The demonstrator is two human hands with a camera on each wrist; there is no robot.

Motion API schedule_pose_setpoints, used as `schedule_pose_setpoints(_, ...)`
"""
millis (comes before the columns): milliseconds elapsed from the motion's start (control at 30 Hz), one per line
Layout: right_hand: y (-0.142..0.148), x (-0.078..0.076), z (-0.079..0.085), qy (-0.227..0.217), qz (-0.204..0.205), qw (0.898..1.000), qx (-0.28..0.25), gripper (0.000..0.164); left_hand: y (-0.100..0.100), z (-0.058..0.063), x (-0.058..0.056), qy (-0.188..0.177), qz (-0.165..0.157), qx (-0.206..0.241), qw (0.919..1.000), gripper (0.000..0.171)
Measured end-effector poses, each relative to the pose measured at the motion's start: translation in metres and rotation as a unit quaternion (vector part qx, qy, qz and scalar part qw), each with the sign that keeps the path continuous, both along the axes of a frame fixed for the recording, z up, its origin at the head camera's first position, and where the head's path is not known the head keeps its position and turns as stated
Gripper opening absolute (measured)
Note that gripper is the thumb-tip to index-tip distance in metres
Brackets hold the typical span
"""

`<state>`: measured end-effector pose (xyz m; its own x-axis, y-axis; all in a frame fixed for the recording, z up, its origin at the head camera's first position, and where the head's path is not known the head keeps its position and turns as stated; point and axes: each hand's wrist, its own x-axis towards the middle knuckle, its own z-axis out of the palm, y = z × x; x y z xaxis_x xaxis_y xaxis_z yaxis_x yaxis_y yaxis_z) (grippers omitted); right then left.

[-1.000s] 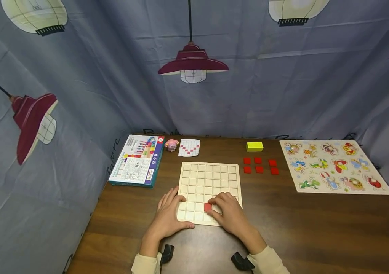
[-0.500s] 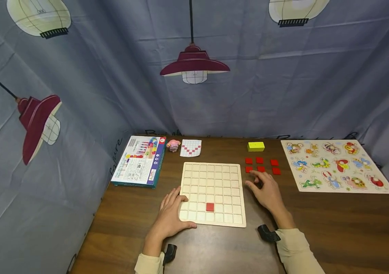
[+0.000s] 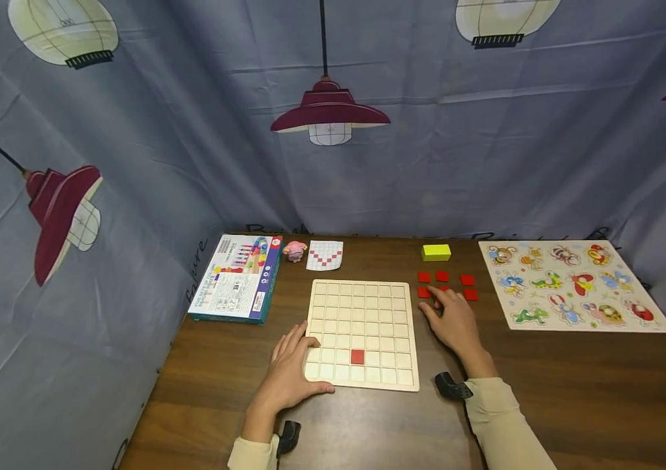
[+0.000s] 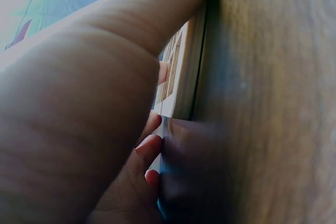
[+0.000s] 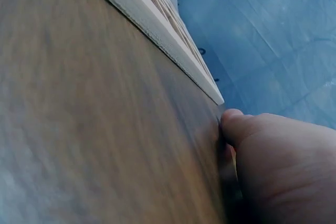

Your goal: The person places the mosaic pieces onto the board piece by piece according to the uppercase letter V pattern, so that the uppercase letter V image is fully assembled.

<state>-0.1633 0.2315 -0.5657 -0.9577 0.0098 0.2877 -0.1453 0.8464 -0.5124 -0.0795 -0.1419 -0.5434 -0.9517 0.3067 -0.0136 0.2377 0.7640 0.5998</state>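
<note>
A pale wooden grid board (image 3: 382,323) lies on the table, with one red square tile (image 3: 357,356) set in its lower part. My left hand (image 3: 288,372) rests at the board's near left corner, thumb along the near edge and fingers by the left edge, the index fingertip over the board. In the left wrist view, fingers (image 4: 149,148) show beside the board's edge (image 4: 178,90). My right hand (image 3: 456,323) reaches a loose red tile (image 3: 423,292) right of the board. Its index fingertip touches that tile, the thumb close by; whether they pinch it is unclear.
Several more red tiles (image 3: 441,275) lie near the right hand. Behind them stands a yellow block (image 3: 436,252). A sticker-like insect picture board (image 3: 573,287) lies at right. At back left are a box (image 3: 233,277), a pink figurine (image 3: 294,251) and a pattern card (image 3: 325,255).
My right hand has left the red tile in the board and moved right to the loose tiles, its index finger now on one. The left hand stays at the board's corner.
</note>
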Motion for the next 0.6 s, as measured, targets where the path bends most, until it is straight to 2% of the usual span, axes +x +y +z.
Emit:
schedule_pose_setpoints(167,-0.0038,0.0009,0.0017,0.019,-0.005,1.0,-0.017,0.033,-0.0011,0.0027,-0.0002,-0.002,-0.001,-0.004,1.0,0.08)
schedule_pose_setpoints(600,-0.0019,0.0029,-0.0013,0.006,-0.01,1.0,0.0,0.027,0.0,0.0028,0.0002,-0.002,-0.001,-0.007,1.0,0.08)
